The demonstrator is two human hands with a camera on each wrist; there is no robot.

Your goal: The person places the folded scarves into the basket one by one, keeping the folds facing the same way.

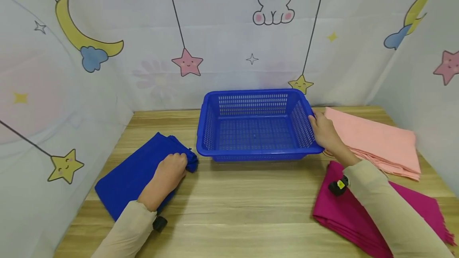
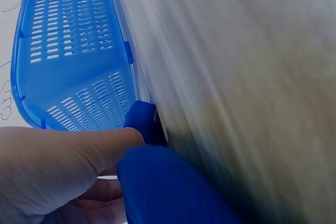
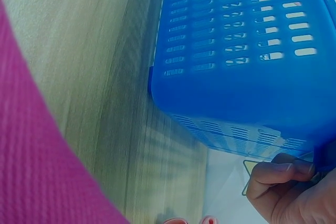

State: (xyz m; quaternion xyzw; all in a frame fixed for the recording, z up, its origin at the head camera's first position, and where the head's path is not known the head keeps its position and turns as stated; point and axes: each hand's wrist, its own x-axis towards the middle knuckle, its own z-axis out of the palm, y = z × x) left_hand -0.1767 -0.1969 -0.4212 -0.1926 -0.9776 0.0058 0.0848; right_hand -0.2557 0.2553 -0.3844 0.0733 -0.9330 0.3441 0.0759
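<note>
My left hand (image 1: 171, 172) grips the bunched right end of a folded blue scarf (image 1: 138, 174), which lies on the left of the table. In the left wrist view the thumb presses against the blue fabric (image 2: 168, 187), and the basket's side stands just beyond. A blue plastic basket (image 1: 251, 155) with slotted walls sits at the middle back. At its right end, my right hand (image 1: 324, 131) holds the rim. The right wrist view has curled fingers (image 3: 270, 177) at the corner of the basket (image 3: 226, 90), with the palm partly cut off by the frame.
A folded pink scarf (image 1: 376, 140) lies at the back right, beside the basket. Nearer, a fringed magenta scarf (image 1: 344, 206) lies partly under the right forearm. Printed cloth walls (image 1: 229, 31) enclose the wooden table (image 1: 244, 210) at the back and sides.
</note>
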